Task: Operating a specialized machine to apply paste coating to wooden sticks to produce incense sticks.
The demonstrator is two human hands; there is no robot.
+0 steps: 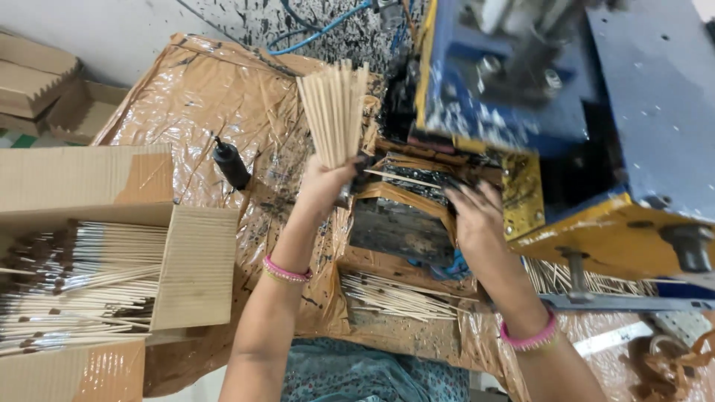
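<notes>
Left hand (328, 179), at centre frame, is closed around the lower end of a bundle of bare sticks (335, 112). The bundle stands upright and fans out slightly toward the top of the frame. The fingers are wrapped tight on the bundle; the grip looks firm.

Right hand (477, 212), just right of centre, rests palm down at the mouth of the blue and yellow machine (566, 97). Its fingers are spread and bent. A single stick (406, 179) lies between the two hands, pointing toward the right hand. Whether the right fingers pinch it I cannot tell; the frame is blurred there.

Judgement: the step in hand is feeding sticks from the bundle into the machine, one at a time or a few at a time. The next move calls for the right hand to guide a stick straight into the feed slot, while the left holds the bundle steady and close by, so that sticks can be drawn off without spilling.

Surroundings: the table (223, 97) is covered with brown plastic sheet, spattered black. A carton (194, 260) at left of frame holds coated sticks lying flat, dark ends to the left. Loose sticks (395, 294) lie below the hands, at lower centre. A small black bottle (231, 164) stands left of the left hand, apart from it. Both wrists carry pink bangles.
</notes>
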